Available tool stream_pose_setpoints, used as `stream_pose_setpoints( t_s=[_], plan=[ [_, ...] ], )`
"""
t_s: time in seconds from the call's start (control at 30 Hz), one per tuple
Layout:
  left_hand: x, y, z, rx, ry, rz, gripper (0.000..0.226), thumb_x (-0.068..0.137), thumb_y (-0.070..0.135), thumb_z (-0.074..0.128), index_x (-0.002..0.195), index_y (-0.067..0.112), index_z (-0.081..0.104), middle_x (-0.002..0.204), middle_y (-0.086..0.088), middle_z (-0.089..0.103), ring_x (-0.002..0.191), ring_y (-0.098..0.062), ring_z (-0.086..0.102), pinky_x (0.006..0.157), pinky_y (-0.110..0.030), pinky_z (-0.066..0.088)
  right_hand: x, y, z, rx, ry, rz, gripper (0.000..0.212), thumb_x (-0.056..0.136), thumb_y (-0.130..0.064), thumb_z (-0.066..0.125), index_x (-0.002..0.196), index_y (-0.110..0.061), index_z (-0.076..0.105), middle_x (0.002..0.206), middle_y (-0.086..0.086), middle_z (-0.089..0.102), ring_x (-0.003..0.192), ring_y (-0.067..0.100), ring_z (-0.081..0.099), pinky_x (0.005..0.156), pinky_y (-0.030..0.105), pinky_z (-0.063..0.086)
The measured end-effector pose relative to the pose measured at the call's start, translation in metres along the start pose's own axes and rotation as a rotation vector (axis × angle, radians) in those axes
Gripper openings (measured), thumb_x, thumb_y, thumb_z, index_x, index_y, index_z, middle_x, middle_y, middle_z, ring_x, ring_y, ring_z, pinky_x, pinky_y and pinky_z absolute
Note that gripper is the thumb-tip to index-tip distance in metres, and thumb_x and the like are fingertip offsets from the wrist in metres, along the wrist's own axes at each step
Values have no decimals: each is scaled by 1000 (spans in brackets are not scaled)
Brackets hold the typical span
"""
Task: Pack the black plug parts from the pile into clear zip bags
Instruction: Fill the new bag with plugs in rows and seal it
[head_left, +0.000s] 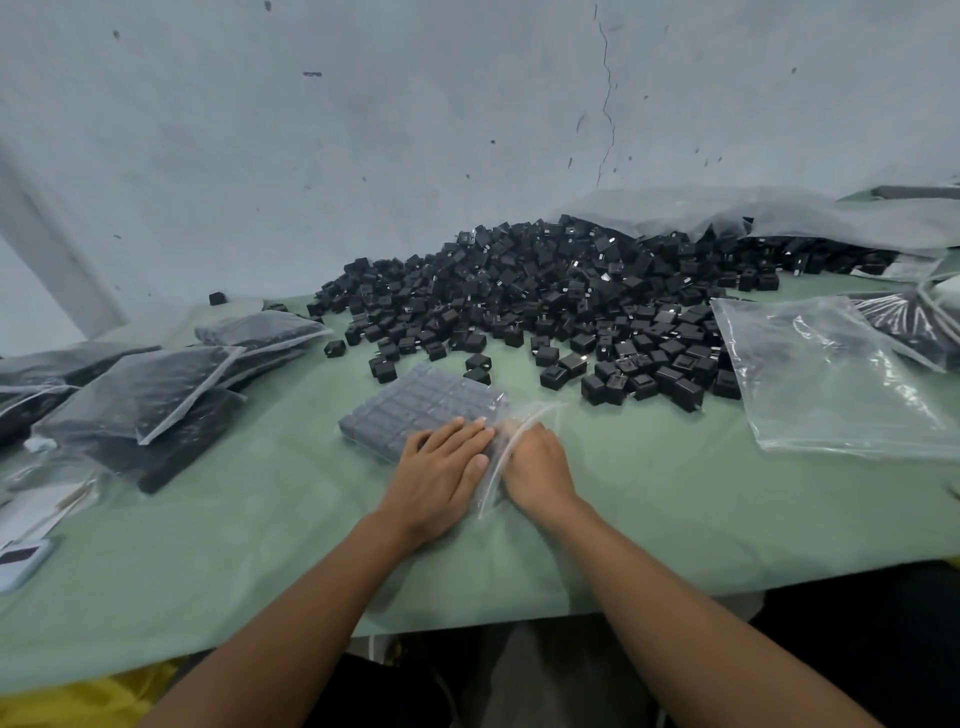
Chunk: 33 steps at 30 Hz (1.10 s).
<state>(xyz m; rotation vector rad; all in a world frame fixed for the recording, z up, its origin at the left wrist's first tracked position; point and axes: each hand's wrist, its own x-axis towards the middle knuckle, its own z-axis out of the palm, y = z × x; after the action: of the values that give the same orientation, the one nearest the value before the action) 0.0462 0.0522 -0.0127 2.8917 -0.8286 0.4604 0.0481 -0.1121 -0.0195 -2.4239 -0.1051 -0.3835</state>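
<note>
here the filled bag (415, 410) lies flat on the desk (649, 493), right in front of the person, its plug parts packed in neat rows under the clear film. its long axis runs slantwise: the full end points away and to the left, the open mouth (522, 413) trails near and to the right, so the zip edge crosses between the two hands. the left hand (441, 478) rests on the near end of the rows, fingers straight and flat, pressing and gripping nothing. the right hand (537, 470) sits just beside it at the mouth, knuckles up, fingers bent down into the loose film. its fingertips are hidden by the plastic, so i cannot tell whether they pinch the zip or only press it. the right hand is the nearer to the mouth, so closing looks like its job, likely a run along the zip while the left holds the parts still.

beyond the bag the pile (571, 291) spreads across the far desk, a few strays close to the bag. empty bags (831, 374) lie to the right, packed bags (140, 395) are stacked to the left.
</note>
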Motion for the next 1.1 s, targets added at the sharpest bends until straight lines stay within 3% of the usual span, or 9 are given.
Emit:
stream_pose_setpoints(
  t_s=[0.2,0.37,0.47,0.53,0.6,0.67,0.73,0.8,1.1],
  plan=[
    [0,0,-1,3,-32,-6,56,105,41,18,153,28,44,160,11,38,150,-12,27,116,-36,22,0,3,2,-90,-3,-56,21,98,-18,47,101,-15,67,108,5,67,105,26,58,91,35,44],
    [-2,-2,-1,-22,-16,-5,66,102,48,7,152,27,46,159,11,40,149,-12,30,116,-35,22,-9,8,-7,34,-83,-126,21,94,-17,51,101,-11,70,107,8,65,103,27,56,92,36,44],
    [-3,-3,1,-35,9,0,67,102,48,9,149,27,50,156,10,44,148,-13,34,115,-34,24,-17,28,-19,11,-67,-132,16,87,-29,55,80,-18,65,88,-3,59,92,21,54,83,32,46],
    [-1,-4,2,-28,6,-3,68,101,49,7,150,29,48,157,12,42,148,-12,32,116,-33,22,-13,45,-31,-122,62,-163,17,84,-36,52,76,-23,60,82,-9,54,86,16,49,80,30,47],
    [-1,-4,4,-31,4,-4,69,100,51,5,151,31,46,158,14,40,149,-11,31,116,-31,19,-1,61,-45,-214,250,-121,12,87,-32,53,88,-22,61,91,-7,54,87,14,43,81,30,47],
    [-1,-4,5,-43,8,-2,68,101,51,5,151,31,46,158,14,40,149,-11,31,116,-30,18,13,76,-57,-301,351,-5,26,89,-26,58,114,-20,60,113,2,54,97,18,44,87,32,46],
    [-1,-4,5,-60,16,-6,66,102,51,8,151,31,47,157,13,42,149,-11,32,115,-30,18,24,91,-62,-352,309,127,46,91,-28,59,135,-20,50,129,8,49,109,26,46,95,37,43],
    [-2,-5,5,-80,38,-6,62,103,48,14,149,28,50,154,11,47,146,-13,36,114,-30,19,28,97,-61,-347,251,231,52,94,-34,57,142,-22,42,128,9,48,110,29,47,96,40,41],
    [-3,-2,3,-98,76,9,55,104,44,23,142,24,57,147,8,56,141,-13,44,111,-31,25,25,96,-63,-143,304,180,26,91,-23,66,106,-21,44,93,-5,52,85,22,52,82,40,45]
  ],
)
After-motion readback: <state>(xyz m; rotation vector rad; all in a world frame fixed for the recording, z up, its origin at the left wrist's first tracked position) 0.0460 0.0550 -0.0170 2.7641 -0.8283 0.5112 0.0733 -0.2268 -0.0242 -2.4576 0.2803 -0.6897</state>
